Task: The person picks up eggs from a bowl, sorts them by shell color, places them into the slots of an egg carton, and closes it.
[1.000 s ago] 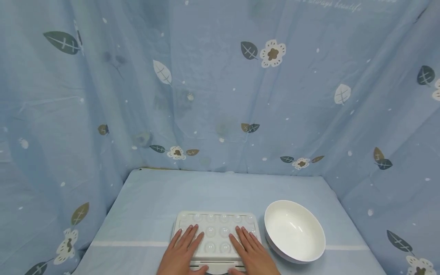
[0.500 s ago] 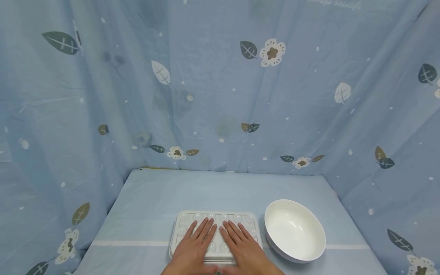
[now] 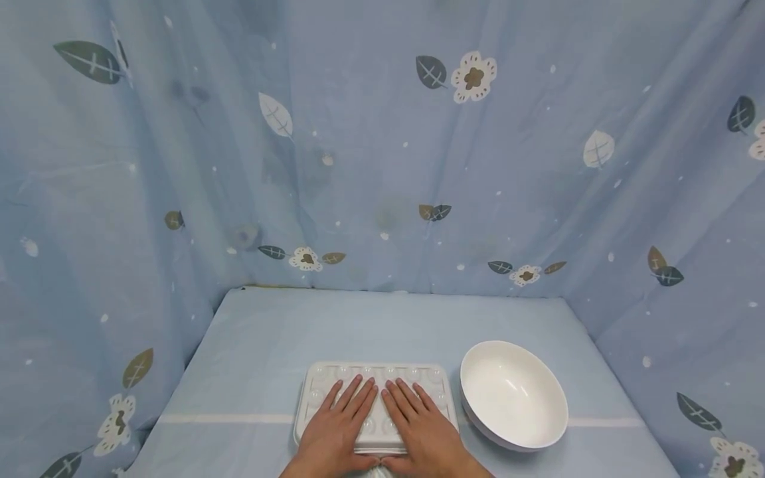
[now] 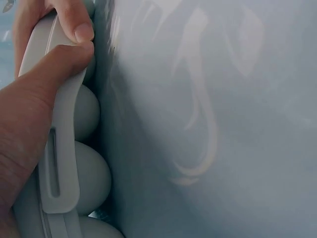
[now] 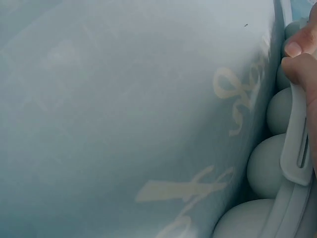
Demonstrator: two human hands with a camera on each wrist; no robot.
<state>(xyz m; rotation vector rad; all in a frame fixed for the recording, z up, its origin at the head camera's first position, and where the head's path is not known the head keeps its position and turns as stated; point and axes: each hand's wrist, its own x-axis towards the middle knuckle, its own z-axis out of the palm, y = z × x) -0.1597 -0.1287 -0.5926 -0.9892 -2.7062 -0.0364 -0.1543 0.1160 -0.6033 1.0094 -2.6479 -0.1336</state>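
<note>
A white plastic egg box (image 3: 373, 433) with rows of domes on its lid lies on the table. My left hand (image 3: 335, 431) is spread flat over the lid's left half, fingers straight and angled inward. The right hand (image 3: 423, 428) mirrors it on the right half. Both thumbs meet at the box's front edge. Seen from the left wrist, the left thumb (image 4: 54, 69) rests on the front clasp (image 4: 62, 173), its tip against the right thumb (image 4: 74, 22). Rounded cups (image 5: 270, 166) bulge below the rim in the right wrist view.
Right of the box stands a white bowl (image 3: 514, 398), nothing visible inside it. A light blue cloth (image 3: 251, 345) with a white stripe covers the table. Patterned blue curtains (image 3: 382, 166) enclose the back and both sides.
Both hands slid inward on the lid, bringing the fingers closer and the thumbs together at the front edge. In the last half second they have stayed nearly still; the view tilted slightly.
</note>
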